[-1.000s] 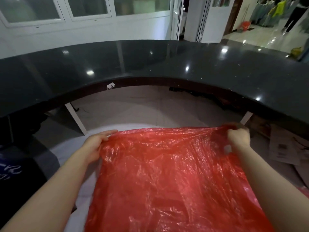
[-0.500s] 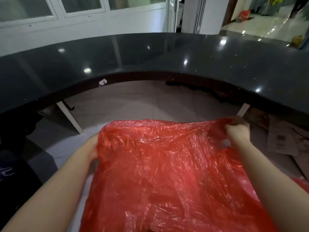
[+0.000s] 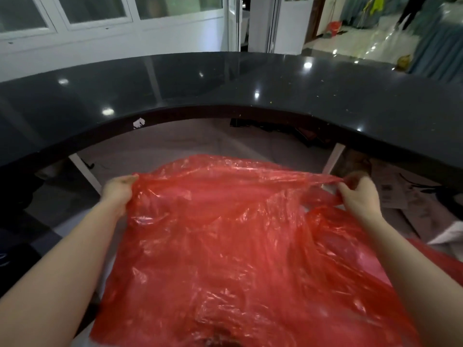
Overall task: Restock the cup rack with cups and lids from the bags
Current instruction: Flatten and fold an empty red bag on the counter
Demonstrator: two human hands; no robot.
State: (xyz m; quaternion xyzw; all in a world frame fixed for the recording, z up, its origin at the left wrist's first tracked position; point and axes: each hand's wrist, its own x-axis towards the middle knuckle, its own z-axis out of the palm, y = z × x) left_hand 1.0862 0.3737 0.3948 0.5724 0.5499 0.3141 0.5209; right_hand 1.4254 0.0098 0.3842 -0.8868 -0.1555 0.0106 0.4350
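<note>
A large red translucent plastic bag (image 3: 225, 246) spreads out in front of me and fills the lower middle of the head view. My left hand (image 3: 117, 192) pinches its upper left edge. My right hand (image 3: 358, 196) grips a stretched handle at its upper right. The top edge is pulled taut between both hands. What is inside the bag is hidden by the crinkled plastic. No cups, lids or cup rack are in sight.
A curved black glossy counter (image 3: 225, 88) arcs across ahead, above a grey floor (image 3: 175, 146). Papers or flattened cardboard (image 3: 390, 194) lie under the counter at right. White table legs (image 3: 85, 171) stand at left and right. A person stands far back at top right.
Both hands have spread the bag's top edge wider. My left hand, partly hidden behind the bag half a second ago, now shows gripping the edge. The right handle is stretched tighter.
</note>
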